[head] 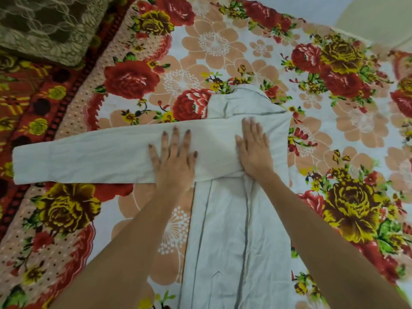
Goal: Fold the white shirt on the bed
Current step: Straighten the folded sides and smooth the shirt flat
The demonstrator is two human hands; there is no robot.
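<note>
Head view, white shirt, floral bedsheet

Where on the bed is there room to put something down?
Bare sheet lies right of the shirt, beyond its collar, and near left, below the sleeve. The middle is crowded: the left hand and right hand press flat on the sleeve laid across the shirt. A cushion fills the far left corner.

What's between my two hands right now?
Only bare sleeve of the white shirt lies between left hand and right hand, per the head view.
</note>
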